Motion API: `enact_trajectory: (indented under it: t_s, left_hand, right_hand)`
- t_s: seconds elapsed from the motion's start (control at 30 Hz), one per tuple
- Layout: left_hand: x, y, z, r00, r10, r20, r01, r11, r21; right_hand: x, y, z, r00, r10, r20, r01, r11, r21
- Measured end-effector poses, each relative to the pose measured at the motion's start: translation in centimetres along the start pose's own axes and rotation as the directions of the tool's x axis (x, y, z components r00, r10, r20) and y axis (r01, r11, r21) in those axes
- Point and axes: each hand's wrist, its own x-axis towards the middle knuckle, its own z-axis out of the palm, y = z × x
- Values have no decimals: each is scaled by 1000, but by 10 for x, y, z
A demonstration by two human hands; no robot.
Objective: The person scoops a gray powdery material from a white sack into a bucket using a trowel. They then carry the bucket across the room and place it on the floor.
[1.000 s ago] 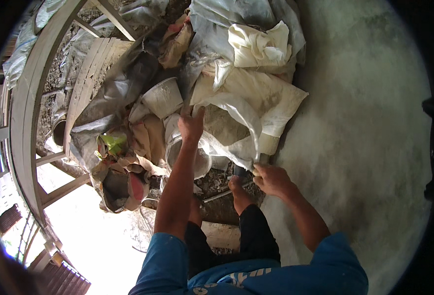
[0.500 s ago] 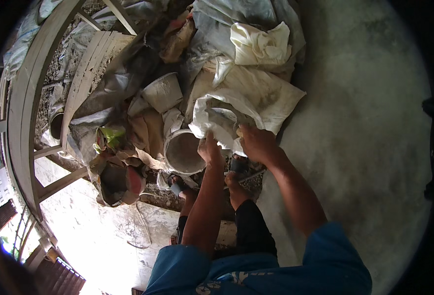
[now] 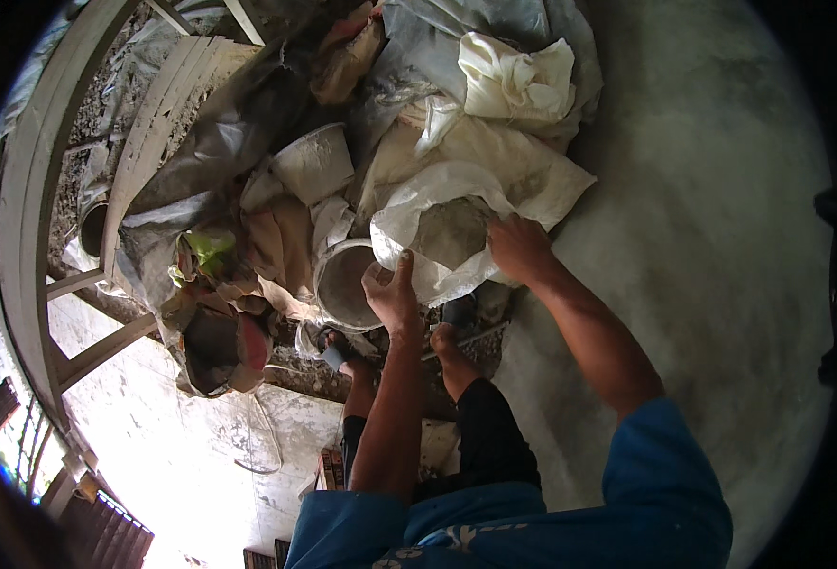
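Note:
A white sack (image 3: 456, 177) stands with its mouth spread wide, and grey powdery material (image 3: 449, 232) shows inside. My right hand (image 3: 521, 248) grips the sack's right rim, fingers curled over the edge. At the near left of the mouth is my left hand (image 3: 395, 296), its thumb raised and its fingers closed at the sack's edge; the fingertips are partly hidden. Just left of the sack sits a round grey bucket (image 3: 344, 289), partly behind my left hand. Beyond it a dusty whitish bucket (image 3: 314, 163) lies tilted.
A folded cream sack (image 3: 518, 81) rests on plastic sheeting behind. Torn brown paper bags (image 3: 281, 242) and a dark container with a red side (image 3: 219, 351) lie left. A wooden frame (image 3: 44, 190) curves along the left. Smooth grey floor (image 3: 703, 237) stretches to the right.
The sack's mouth has opened wider, showing more of the grey material. My left hand has turned, thumb up, and shifted slightly left; my right hand has moved right and up with the rim.

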Motion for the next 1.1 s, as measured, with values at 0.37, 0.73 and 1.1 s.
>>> enact_trajectory:
  t_s: [0.37,0.73,1.1]
  left_hand:
    - [-4,25,-14,956,102,277,-82,993,-83]
    - [-2,39,-7,940,99,328,-152,979,139]
    - [-13,45,-17,921,39,388,-99,985,138]
  right_hand:
    - [95,-28,76,1000,-7,22,-2,918,397]
    - [13,-19,89,993,119,-18,-64,650,757]
    - [-40,0,41,989,125,-84,7,522,853]
